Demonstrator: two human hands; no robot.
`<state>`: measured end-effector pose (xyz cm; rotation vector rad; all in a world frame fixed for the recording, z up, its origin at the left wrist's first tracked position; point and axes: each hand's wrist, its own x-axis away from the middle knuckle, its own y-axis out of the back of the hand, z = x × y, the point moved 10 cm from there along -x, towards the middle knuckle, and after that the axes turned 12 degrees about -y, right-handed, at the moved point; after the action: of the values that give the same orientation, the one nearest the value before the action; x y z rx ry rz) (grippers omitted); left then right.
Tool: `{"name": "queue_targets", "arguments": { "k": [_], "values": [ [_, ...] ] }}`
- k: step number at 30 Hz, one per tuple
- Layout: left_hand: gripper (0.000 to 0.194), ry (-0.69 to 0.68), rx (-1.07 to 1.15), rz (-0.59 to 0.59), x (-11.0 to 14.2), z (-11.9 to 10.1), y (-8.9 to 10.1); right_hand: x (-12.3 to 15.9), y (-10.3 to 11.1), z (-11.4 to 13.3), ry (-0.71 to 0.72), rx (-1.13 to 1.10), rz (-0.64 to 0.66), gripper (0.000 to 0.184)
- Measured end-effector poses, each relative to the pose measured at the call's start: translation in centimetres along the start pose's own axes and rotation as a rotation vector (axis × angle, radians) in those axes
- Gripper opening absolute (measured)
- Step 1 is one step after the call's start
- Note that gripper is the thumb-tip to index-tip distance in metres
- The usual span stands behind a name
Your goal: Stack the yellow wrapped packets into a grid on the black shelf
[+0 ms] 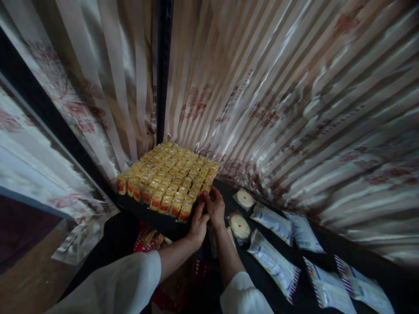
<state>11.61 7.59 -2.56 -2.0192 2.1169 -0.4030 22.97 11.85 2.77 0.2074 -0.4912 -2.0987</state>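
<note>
Tight rows of small yellow packets in clear, shiny wrap [170, 174], with red marks on their front faces, form a block on a dark shelf. At the block's right front corner, my right hand [216, 207] bends its fingers around a small yellow packet [205, 189] at the end of a row. My left hand [197, 227] lies close beside it, fingers stretched along the side of the front packets and thumb apart. The fingertips of both hands are partly hidden.
Right of my hands lie round pale wrapped cakes with red dots [240, 226] and several white-blue pouches with striped ends [276, 264]. Printed plastic sheeting [262, 104] hangs behind, with a dark upright post [163, 74] at the corner. Below the shelf sits a red perforated basket [140, 242].
</note>
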Motion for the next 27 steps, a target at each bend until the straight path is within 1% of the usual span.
{"name": "queue_targets", "arguments": {
  "k": [3, 7, 11, 13, 17, 23, 27],
  "values": [
    [0.052, 0.026, 0.085, 0.020, 0.1, 0.1, -0.2, 0.4, -0.1, -0.3, -0.022, -0.026, 0.026, 0.052],
    [0.048, 0.002, 0.112, 0.019, -0.2, -0.3, -0.2, 1.2, 0.6, -1.3, -0.089, -0.055, -0.034, 0.056],
    [0.045, 0.017, 0.116, -0.001, -1.0, -0.1, -0.4, 1.6, -0.5, -1.6, -0.123, -0.102, 0.056, 0.054],
    [0.046, 0.029, 0.112, 0.002, -1.3, 0.0, -0.5, 1.6, -0.6, -1.6, -0.131, -0.113, 0.057, 0.053],
    [0.045, 0.030, 0.081, -0.003, -1.6, -0.2, -0.6, 1.4, -0.7, -1.4, -0.119, -0.131, 0.049, 0.050],
    [0.041, -0.014, 0.039, -0.021, -1.7, -0.4, -0.5, 0.9, -0.9, -2.0, -0.098, -0.156, 0.069, 0.046],
    [0.041, 0.019, 0.078, 0.007, -1.5, -0.2, -0.7, 0.6, -1.1, -2.2, -0.091, -0.152, 0.095, 0.045]
  ]
}}
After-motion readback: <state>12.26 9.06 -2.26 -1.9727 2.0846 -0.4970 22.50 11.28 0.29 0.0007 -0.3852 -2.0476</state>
